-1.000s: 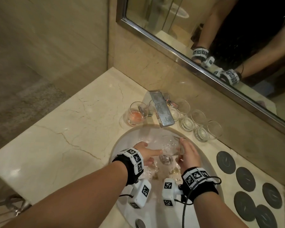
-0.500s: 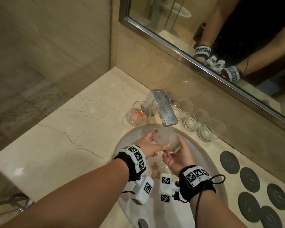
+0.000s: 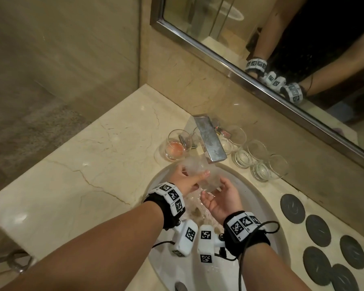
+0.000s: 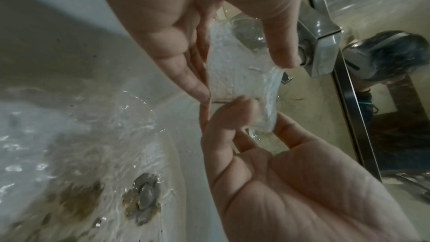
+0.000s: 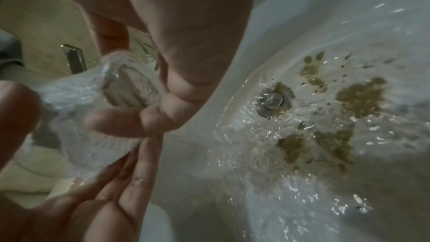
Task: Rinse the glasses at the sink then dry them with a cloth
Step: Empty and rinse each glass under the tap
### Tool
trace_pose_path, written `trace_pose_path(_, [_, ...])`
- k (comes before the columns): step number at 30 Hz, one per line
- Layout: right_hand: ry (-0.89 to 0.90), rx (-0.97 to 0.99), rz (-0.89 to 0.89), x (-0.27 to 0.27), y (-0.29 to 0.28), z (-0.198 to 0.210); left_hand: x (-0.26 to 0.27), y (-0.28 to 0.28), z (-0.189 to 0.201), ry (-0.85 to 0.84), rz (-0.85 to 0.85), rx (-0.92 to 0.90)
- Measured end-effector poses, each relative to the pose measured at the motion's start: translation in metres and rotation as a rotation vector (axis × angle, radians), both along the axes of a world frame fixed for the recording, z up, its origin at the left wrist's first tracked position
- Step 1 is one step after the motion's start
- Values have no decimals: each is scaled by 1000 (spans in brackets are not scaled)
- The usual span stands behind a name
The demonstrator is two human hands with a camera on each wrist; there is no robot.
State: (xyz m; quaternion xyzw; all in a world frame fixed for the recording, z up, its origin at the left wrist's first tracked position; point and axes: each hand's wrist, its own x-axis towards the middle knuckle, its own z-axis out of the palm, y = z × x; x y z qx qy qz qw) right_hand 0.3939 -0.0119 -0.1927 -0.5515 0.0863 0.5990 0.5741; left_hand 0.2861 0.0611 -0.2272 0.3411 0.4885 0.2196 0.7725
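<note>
A clear glass [image 3: 199,170] is held tilted under the running tap [image 3: 210,141], and water foams over it. My left hand [image 3: 185,179] grips it from the left, thumb across the near side. From below, my right hand [image 3: 220,194] lies palm up with its fingers curled round the glass's lower end. In the left wrist view the glass [image 4: 237,65] sits between my left thumb and fingers. Its round base [image 5: 130,87] shows in the right wrist view. No cloth is in view.
On the counter a glass with orange residue [image 3: 176,147] stands left of the tap, and several clear glasses [image 3: 259,162] line the wall to its right. Dark round coasters [image 3: 315,229] lie at the right. Brown residue [image 5: 358,97] sits near the white sink's [image 3: 261,198] drain [image 5: 271,100].
Both hands lifted the glass from low in the basin up under the spout. My right hand turned palm up beneath it, and water now pours over the glass.
</note>
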Motion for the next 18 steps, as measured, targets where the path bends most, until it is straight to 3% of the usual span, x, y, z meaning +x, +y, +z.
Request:
trace_pose_path(4, [-163, -56, -9, 3, -2, -6, -3, -1, 11, -54, -23, -109])
trace_pose_path(8, [-417, -62, -12, 12, -12, -2, -7, -7, 12, 3, -22, -167])
trace_pose_path(12, [-703, -78, -20, 20, -28, 19, -10, -11, 10, 84, -35, -220])
trace_pose_path(18, [-897, 10, 35, 29, -56, 53, -7, -26, 17, 27, -57, -312])
